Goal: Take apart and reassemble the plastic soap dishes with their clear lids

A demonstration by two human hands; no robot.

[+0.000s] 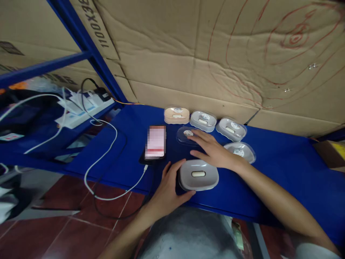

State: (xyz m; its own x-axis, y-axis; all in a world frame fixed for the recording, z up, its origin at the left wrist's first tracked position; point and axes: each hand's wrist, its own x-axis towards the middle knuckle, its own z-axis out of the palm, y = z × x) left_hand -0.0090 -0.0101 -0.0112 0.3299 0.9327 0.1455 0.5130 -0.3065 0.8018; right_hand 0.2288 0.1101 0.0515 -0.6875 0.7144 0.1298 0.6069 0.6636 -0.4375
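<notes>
One peach container [177, 120], a grey container [198, 120] and a second grey container [224, 130], side by side from left to right along the back edge of a blue tabletop [280, 169], each with a round sticker on top. Nearer the front and to the right, a fourth container [248, 153], also grey, partly hidden behind the right wrist. Close to the front edge of the tabletop, a grey dish [198, 182] with a cream oblong insert [198, 174] in its middle. Left hand [167, 187] around the left end of the dish, fingers closed on it, thumb at the front side. Right hand [214, 151] stretched out beyond the dish, fingers open and spread, tips at a clear lid [182, 139] with a sticker; contact hard to tell. Toward the left end of the tabletop, a phone [155, 142], with the plug of a white cable [146, 168] just in front. Behind the back edge, cardboard [172, 72].
</notes>
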